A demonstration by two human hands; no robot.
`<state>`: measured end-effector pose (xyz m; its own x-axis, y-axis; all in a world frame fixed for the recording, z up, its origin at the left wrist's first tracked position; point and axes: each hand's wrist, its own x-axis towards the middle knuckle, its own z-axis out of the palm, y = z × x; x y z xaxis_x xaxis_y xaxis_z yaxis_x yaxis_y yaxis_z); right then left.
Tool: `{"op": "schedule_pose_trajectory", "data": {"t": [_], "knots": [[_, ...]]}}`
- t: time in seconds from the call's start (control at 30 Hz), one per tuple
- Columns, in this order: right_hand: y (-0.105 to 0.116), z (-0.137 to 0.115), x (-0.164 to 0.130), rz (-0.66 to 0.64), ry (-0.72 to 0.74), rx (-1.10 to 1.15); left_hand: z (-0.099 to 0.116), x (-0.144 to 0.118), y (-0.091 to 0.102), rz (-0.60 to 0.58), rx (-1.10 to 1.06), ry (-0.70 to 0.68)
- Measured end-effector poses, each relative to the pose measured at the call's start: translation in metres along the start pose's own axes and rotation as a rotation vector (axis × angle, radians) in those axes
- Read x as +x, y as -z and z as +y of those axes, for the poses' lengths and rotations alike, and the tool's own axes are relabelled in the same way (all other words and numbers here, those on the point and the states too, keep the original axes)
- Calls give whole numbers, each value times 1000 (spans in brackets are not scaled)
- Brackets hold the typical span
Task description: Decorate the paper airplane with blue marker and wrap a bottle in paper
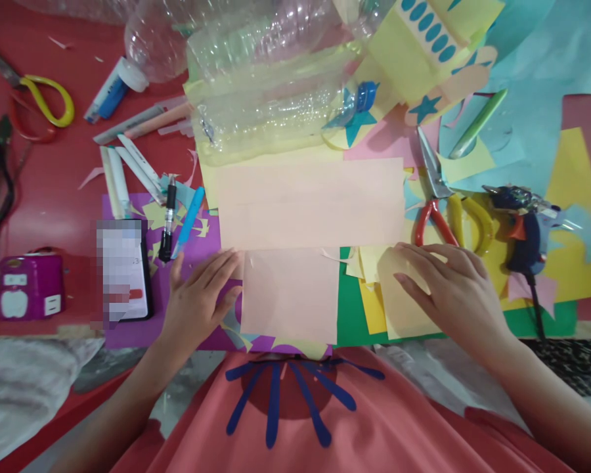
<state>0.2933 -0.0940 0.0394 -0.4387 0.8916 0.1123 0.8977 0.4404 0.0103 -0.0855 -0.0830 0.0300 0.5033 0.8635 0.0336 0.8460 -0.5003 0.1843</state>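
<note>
A long pale pink paper strip lies crosswise in front of me, over a second pink sheet. My left hand rests at the strip's lower left corner, fingertips on its edge and thumb apart. At the lower right corner, the fingertips of my right hand touch the strip, with the palm over a pale yellow sheet. Both hands lie fairly flat, fingers stretched out, gripping nothing. Just beyond the strip a clear plastic bottle with a blue cap lies on its side.
Scissors and a glue gun lie on the right. Left are a phone, a black pen, a blue pen, markers, a purple box and more scissors. A star-decorated yellow paper piece stands at the back.
</note>
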Motion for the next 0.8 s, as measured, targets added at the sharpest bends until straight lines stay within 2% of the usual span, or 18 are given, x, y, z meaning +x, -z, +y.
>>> {"op": "schedule_pose_trajectory", "data": {"t": [0.1,0.2,0.3,0.43,0.53,0.6,0.73,0.8], "knots": [[0,6,-1,5,-83,80,-4,-2,-2,11,-38,-9],[1,12,1,-37,-250,290,-5,0,-3,35,-49,-13],[5,18,10,-119,-493,571,-4,3,-1,50,-44,-16],[12,26,23,-220,-823,1074,-3,4,0,56,-35,-7],[15,30,31,-269,-1002,1322,-4,4,0,56,-40,4],[16,31,38,-298,-1040,1390,-4,5,0,64,-46,0],[14,29,58,-467,-942,1357,-9,10,1,86,-103,-7],[10,27,66,-523,-946,1370,-12,14,1,90,-143,-2]]}}
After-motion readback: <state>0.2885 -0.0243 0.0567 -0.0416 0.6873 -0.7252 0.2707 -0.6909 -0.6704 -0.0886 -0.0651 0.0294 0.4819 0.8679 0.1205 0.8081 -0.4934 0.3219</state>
